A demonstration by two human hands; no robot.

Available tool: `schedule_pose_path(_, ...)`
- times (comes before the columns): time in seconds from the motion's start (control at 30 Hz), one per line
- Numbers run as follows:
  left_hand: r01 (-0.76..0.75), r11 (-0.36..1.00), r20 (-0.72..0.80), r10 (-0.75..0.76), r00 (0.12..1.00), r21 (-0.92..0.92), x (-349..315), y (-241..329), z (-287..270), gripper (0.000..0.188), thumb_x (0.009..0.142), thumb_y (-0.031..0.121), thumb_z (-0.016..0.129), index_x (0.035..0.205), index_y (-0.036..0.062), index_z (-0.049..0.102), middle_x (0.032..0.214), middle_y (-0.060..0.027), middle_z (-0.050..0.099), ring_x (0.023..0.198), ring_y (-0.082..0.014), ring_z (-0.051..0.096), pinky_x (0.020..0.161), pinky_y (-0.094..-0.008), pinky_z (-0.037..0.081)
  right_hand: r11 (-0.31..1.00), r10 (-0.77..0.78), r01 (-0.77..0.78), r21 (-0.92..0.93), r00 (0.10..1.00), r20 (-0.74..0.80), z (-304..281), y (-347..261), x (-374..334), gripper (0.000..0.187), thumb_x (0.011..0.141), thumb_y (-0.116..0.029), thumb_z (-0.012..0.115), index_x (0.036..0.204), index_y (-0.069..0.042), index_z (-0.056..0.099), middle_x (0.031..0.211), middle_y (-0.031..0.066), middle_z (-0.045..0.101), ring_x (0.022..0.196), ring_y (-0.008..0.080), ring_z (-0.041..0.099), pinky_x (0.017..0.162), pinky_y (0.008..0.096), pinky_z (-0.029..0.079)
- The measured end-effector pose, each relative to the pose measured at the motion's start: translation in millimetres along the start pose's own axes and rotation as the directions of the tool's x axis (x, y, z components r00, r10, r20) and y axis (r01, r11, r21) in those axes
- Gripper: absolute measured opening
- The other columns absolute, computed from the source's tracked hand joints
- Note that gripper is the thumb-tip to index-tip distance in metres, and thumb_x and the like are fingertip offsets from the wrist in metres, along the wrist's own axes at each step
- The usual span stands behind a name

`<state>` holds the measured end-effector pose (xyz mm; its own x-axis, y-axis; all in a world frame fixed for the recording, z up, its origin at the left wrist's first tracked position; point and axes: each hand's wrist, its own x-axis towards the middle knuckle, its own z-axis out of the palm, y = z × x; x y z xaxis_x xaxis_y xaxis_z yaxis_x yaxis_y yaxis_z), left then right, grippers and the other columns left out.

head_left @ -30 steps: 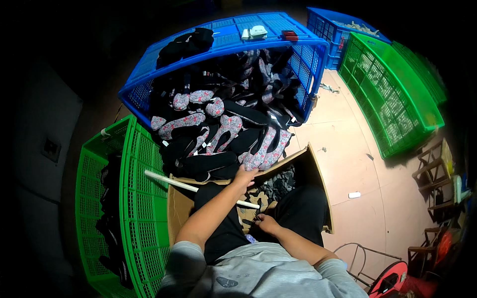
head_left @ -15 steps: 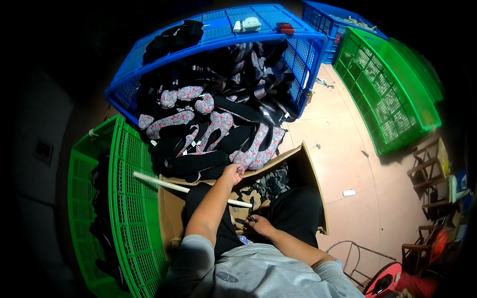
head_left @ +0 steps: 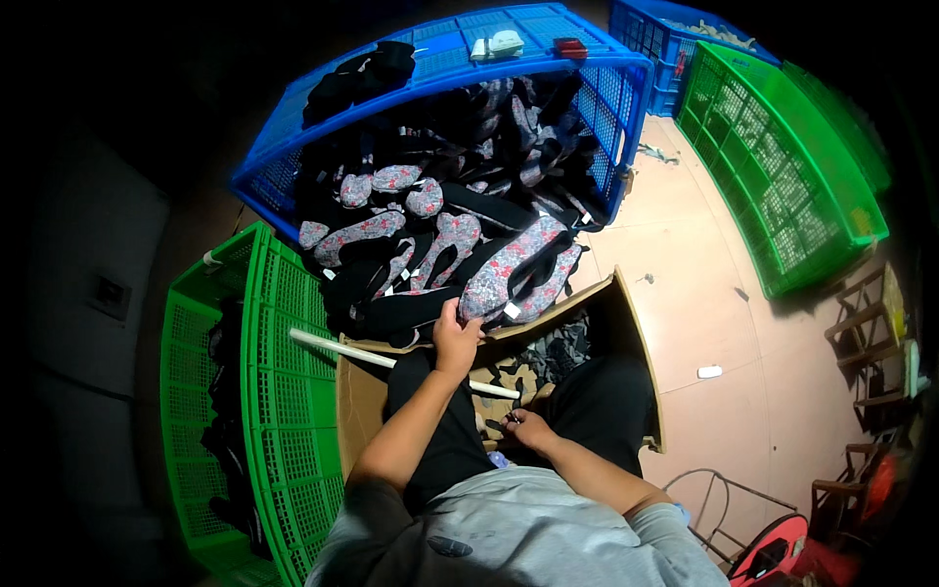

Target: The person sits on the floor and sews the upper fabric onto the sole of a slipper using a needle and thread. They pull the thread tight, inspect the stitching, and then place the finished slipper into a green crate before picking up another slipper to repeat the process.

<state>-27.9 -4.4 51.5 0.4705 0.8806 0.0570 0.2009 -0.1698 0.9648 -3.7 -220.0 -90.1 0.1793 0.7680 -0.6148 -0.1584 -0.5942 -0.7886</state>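
Observation:
My left hand (head_left: 456, 342) is closed on the near end of a floral-print and black fabric slipper upper (head_left: 489, 284). A small white tag (head_left: 512, 310) hangs from its near edge. Under it spreads a heap of similar floral and black pieces (head_left: 445, 245), spilling from a blue crate (head_left: 430, 59) lying on its side. My right hand (head_left: 529, 429) rests low between my knees, fingers curled round something small and dark that I cannot make out. Just beyond it lies one end of a white rod (head_left: 391, 360).
An open cardboard box (head_left: 646, 382) with dark scraps (head_left: 562, 352) surrounds my legs. Green crates stand at left (head_left: 279, 391) and right (head_left: 773, 186). On the blue crate lie black cloth (head_left: 362, 78) and a white object (head_left: 499, 44). Wooden stools (head_left: 866, 333) stand far right.
The slipper upper under my left hand has turned, so its floral length and white tag now show. My left hand has shifted slightly; the right stays low. The whole view has moved a little.

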Motion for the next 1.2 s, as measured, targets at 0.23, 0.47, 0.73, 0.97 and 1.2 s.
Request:
schedule_pose_path(0.23,-0.114,0.993,0.031,0.115,0.993,-0.027,-31.0,16.0,-19.6,0.032,0.084,-0.002,0.063,0.113,-0.0003,0.050,0.084,-0.0042,0.061,0.061,-0.0083,0.060,0.054,-0.0221,0.049,0.996,0.048,-0.047,0.071,0.999,-0.013,-2.6,-30.5,-24.4,0.013,0.089,-0.008,0.058,0.100,-0.002,0.064,0.093,0.0042,0.065,0.087,0.0150,0.058,0.080,0.0274,0.045)
schedule_pose_path(0.47,-0.129,0.990,0.032,0.131,0.991,-0.048,-50.3,34.5,-18.3,0.034,0.082,-0.005,0.063,0.114,-0.0015,0.051,0.087,-0.0050,0.062,0.062,-0.0083,0.060,0.055,-0.0220,0.050,0.998,0.028,-0.027,0.057,0.999,-0.016,-2.6,-18.9,-18.4,0.013,0.091,-0.007,0.058,0.100,-0.001,0.064,0.091,0.0038,0.064,0.085,0.0143,0.058,0.080,0.0272,0.046)
schedule_pose_path(0.73,-0.053,0.993,0.002,0.053,0.999,-0.106,-46.8,37.4,-26.7,0.034,0.082,-0.004,0.061,0.115,-0.0004,0.051,0.083,-0.0043,0.062,0.060,-0.0084,0.059,0.054,-0.0221,0.049,1.000,0.008,-0.007,0.029,0.999,-0.043,-1.4,-6.5,-9.0,0.014,0.091,-0.009,0.059,0.101,-0.001,0.064,0.090,0.0033,0.062,0.084,0.0141,0.058,0.077,0.0264,0.046)
schedule_pose_path(0.97,0.147,0.911,-0.202,-0.239,0.950,-0.384,4.1,-7.0,-87.9,0.030,0.090,0.009,0.060,0.118,0.0008,0.051,0.091,-0.0071,0.063,0.063,-0.0138,0.063,0.054,-0.0243,0.050,0.999,-0.038,0.038,-0.012,0.999,-0.022,1.4,5.4,2.4,0.012,0.092,-0.008,0.056,0.099,-0.001,0.061,0.089,0.0041,0.061,0.082,0.0152,0.061,0.075,0.0282,0.048)
schedule_pose_path(1.2,0.405,0.803,-0.224,-0.534,0.815,-0.437,15.1,-21.5,-93.1,0.045,0.091,0.017,0.061,0.132,0.0085,0.045,0.112,-0.0072,0.055,0.102,-0.0215,0.057,0.083,-0.0353,0.050,0.997,-0.050,0.053,0.058,0.998,-0.040,7.1,12.3,7.4,0.025,0.094,-0.024,0.059,0.100,0.000,0.064,0.087,0.0117,0.070,0.076,0.0211,0.065,0.073,0.0350,0.050)
